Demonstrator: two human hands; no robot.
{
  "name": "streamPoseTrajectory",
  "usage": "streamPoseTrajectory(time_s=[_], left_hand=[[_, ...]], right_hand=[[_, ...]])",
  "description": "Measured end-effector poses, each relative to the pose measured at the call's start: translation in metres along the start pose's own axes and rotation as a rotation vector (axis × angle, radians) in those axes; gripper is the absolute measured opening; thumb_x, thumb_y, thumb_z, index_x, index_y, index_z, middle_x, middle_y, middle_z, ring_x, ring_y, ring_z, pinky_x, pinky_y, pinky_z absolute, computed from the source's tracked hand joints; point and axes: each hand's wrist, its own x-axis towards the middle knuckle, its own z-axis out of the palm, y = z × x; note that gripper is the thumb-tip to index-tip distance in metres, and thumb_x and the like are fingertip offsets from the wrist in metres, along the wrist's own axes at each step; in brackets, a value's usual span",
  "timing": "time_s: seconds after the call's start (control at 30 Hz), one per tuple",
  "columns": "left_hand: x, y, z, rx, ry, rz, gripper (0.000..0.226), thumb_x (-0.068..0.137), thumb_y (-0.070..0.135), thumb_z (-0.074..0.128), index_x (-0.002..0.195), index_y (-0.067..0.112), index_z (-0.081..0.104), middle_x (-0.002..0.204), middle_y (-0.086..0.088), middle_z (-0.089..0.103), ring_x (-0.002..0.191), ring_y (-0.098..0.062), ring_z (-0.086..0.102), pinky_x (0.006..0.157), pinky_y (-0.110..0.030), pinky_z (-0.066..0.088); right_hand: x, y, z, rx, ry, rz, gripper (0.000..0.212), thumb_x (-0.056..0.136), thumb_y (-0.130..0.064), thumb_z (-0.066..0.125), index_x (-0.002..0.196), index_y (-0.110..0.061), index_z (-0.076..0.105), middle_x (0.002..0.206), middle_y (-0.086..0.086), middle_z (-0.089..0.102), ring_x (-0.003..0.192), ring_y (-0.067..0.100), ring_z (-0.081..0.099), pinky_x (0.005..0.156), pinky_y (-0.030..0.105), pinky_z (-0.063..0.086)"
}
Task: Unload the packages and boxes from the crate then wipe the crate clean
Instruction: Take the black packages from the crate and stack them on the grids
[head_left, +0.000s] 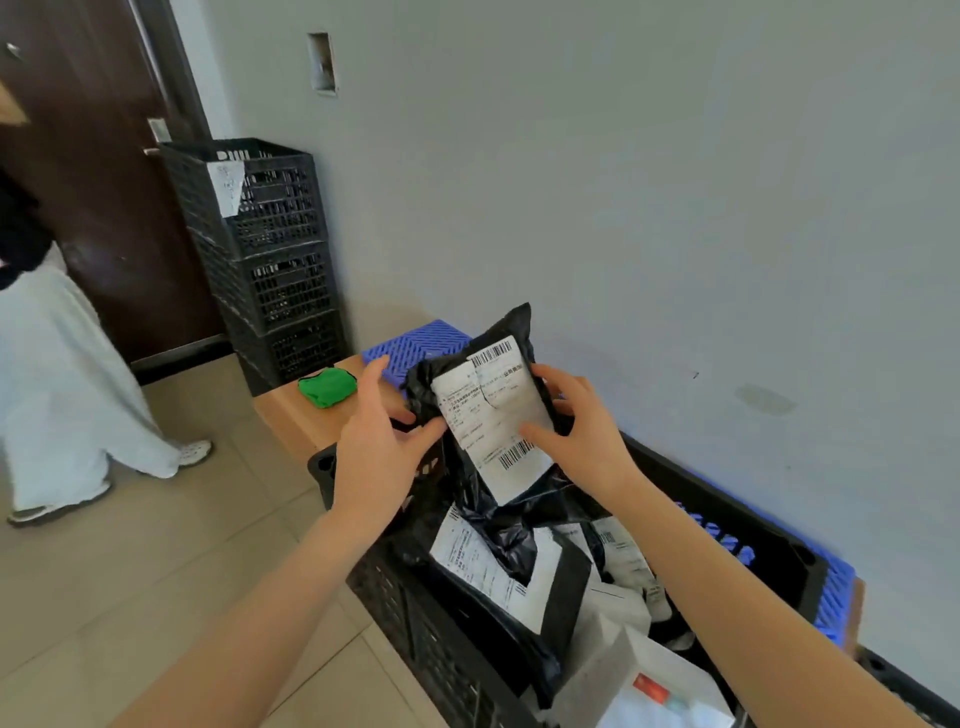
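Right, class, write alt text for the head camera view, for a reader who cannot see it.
A left hand and a right hand hold a black package with a white shipping label above a black crate full of other parcels. Beyond it a green cloth lies on a wooden surface, beside a stack of black crates against a grey wall.

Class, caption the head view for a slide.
Above the loaded crate, left hand and right hand hold a black package.
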Motion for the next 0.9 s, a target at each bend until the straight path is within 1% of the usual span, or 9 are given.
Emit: streamPoseTrajectory(time_s=[0.1, 0.2, 0.3, 0.4, 0.47, 0.57, 0.7, 0.8, 0.9], left_hand=[[0.012, -0.013, -0.018, -0.070, 0.069, -0.061, 0.067, 0.082, 0.030, 0.077, 0.134, 0.031, 0.035, 0.075, 0.013, 0.065, 0.064, -0.005, 0.065, 0.070, -0.041, 0.057], [0.030, -0.030, -0.035, -0.131, 0.103, -0.034, 0.060, 0.087, 0.021, 0.072, 0.132, 0.034, 0.035, 0.073, 0.017, 0.066, 0.065, 0.000, 0.065, 0.066, -0.026, 0.055], [0.052, -0.048, -0.052, -0.200, 0.138, -0.019, 0.058, 0.087, 0.023, 0.072, 0.133, 0.034, 0.038, 0.079, 0.019, 0.067, 0.073, 0.002, 0.065, 0.067, -0.011, 0.049], [0.080, -0.069, -0.076, -0.250, 0.090, 0.018, 0.057, 0.087, 0.028, 0.071, 0.132, 0.037, 0.038, 0.097, 0.018, 0.065, 0.089, 0.006, 0.062, 0.073, -0.001, 0.042], [0.103, -0.085, -0.094, -0.217, 0.008, 0.066, 0.059, 0.085, 0.033, 0.072, 0.131, 0.043, 0.037, 0.110, 0.024, 0.060, 0.102, 0.008, 0.057, 0.083, -0.006, 0.043], [0.138, -0.116, -0.122, -0.129, -0.078, 0.115, 0.055, 0.083, 0.038, 0.072, 0.130, 0.043, 0.044, 0.122, 0.028, 0.050, 0.119, 0.000, 0.047, 0.099, -0.027, 0.045], [0.187, -0.156, -0.149, -0.101, -0.181, 0.131, 0.062, 0.082, 0.035, 0.073, 0.135, 0.043, 0.041, 0.130, 0.029, 0.045, 0.126, -0.002, 0.043, 0.103, -0.041, 0.045], [0.220, -0.181, -0.154, -0.111, -0.226, 0.132, 0.069, 0.081, 0.031, 0.074, 0.139, 0.046, 0.038, 0.136, 0.029, 0.044, 0.128, -0.002, 0.042, 0.105, -0.042, 0.044], [0.254, -0.203, -0.150, -0.086, -0.243, 0.163, 0.068, 0.083, 0.031, 0.073, 0.139, 0.048, 0.038, 0.139, 0.028, 0.043, 0.131, 0.003, 0.038, 0.110, -0.029, 0.035]], right_hand=[[0.016, -0.017, 0.027, 0.018, -0.024, -0.005, 0.062, 0.085, -0.010, 0.067, 0.140, -0.026, 0.042, 0.127, -0.003, 0.045, 0.111, 0.012, 0.049, 0.094, 0.026, 0.042], [0.034, -0.034, 0.057, 0.026, 0.007, -0.018, 0.065, 0.083, -0.006, 0.067, 0.140, -0.027, 0.041, 0.131, -0.001, 0.048, 0.116, 0.013, 0.049, 0.098, 0.028, 0.043], [0.059, -0.048, 0.086, 0.061, 0.033, -0.007, 0.069, 0.082, -0.004, 0.065, 0.141, -0.028, 0.040, 0.134, -0.002, 0.050, 0.119, 0.016, 0.051, 0.101, 0.039, 0.045], [0.089, -0.064, 0.120, 0.047, 0.081, -0.010, 0.065, 0.083, -0.006, 0.065, 0.138, -0.031, 0.043, 0.130, -0.005, 0.051, 0.116, 0.016, 0.049, 0.099, 0.038, 0.045], [0.110, -0.076, 0.144, 0.023, 0.108, -0.020, 0.061, 0.084, -0.007, 0.066, 0.135, -0.031, 0.046, 0.126, -0.004, 0.051, 0.112, 0.013, 0.047, 0.097, 0.031, 0.044], [0.143, -0.094, 0.185, -0.007, 0.108, -0.040, 0.058, 0.085, -0.008, 0.066, 0.135, -0.031, 0.046, 0.120, -0.008, 0.045, 0.112, 0.009, 0.044, 0.094, 0.022, 0.039], [0.179, -0.109, 0.235, -0.064, 0.128, -0.018, 0.059, 0.086, -0.012, 0.068, 0.138, -0.027, 0.045, 0.121, -0.007, 0.041, 0.111, 0.009, 0.044, 0.095, 0.017, 0.036], [0.203, -0.107, 0.261, -0.109, 0.113, 0.004, 0.058, 0.085, -0.015, 0.069, 0.138, -0.025, 0.047, 0.125, -0.005, 0.041, 0.114, 0.008, 0.042, 0.090, 0.008, 0.033], [0.234, -0.101, 0.279, -0.136, 0.099, 0.042, 0.057, 0.086, -0.017, 0.070, 0.138, -0.023, 0.048, 0.130, -0.005, 0.039, 0.123, 0.011, 0.040, 0.096, 0.010, 0.032]])
